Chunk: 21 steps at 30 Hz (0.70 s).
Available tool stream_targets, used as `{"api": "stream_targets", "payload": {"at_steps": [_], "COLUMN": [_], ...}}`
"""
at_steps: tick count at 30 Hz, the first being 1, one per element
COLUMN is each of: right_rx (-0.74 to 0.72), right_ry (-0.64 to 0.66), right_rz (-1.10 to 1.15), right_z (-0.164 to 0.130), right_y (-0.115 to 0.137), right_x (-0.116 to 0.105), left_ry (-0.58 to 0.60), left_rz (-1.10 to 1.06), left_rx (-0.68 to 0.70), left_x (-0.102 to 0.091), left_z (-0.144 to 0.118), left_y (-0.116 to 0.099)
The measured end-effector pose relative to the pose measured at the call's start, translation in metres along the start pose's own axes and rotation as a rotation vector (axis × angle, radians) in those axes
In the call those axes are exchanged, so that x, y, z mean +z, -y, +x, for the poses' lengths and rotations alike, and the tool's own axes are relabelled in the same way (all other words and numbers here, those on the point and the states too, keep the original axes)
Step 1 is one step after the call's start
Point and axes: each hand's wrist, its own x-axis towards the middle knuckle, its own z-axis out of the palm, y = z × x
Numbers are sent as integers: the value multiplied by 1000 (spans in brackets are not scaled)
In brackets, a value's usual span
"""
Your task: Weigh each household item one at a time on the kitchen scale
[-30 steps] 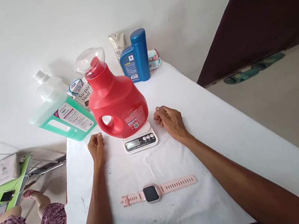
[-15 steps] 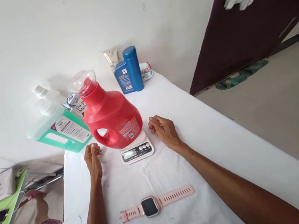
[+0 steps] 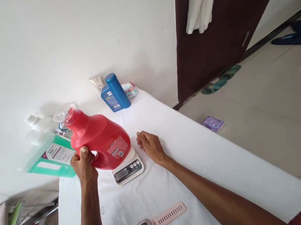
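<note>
The red jug [image 3: 99,134], set on the scale [image 3: 128,172] on the worktop [image 3: 202,153], is grasped by its handle in the left hand [image 3: 84,165]; the right hand [image 3: 151,146] is held loosely curled nearby, apparently empty. Should the jug be tugged leftward — by one hand alone — the green bottle [image 3: 63,140] could be knocked or the scale dragged.

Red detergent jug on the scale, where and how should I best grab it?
The red detergent jug is probably best taken by its loop handle, coming from the left: the handle sits on that side, and its opening leaves room for fingers to wrap through. The left hand grips there, thumb uppermost.
</note>
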Motion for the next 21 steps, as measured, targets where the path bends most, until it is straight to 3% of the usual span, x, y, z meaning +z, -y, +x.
{"api": "stream_targets", "payload": {"at_steps": [4,8,15,21], "right_rx": [9,12,21,59], "right_ry": [-19,-26,-19,-23], "right_rz": [30,37,40,9], "right_z": [0,0,-1,0], "right_y": [0,1,1,-3], "right_x": [0,-1,-2,-2], "left_ry": [-20,2,74,69], "left_rz": [-68,-123,-98,-92], "left_rx": [-3,-8,-112,-128], "left_x": [30,71,140,167], "left_z": [15,42,72,81], "left_y": [-7,-5,39,69]}}
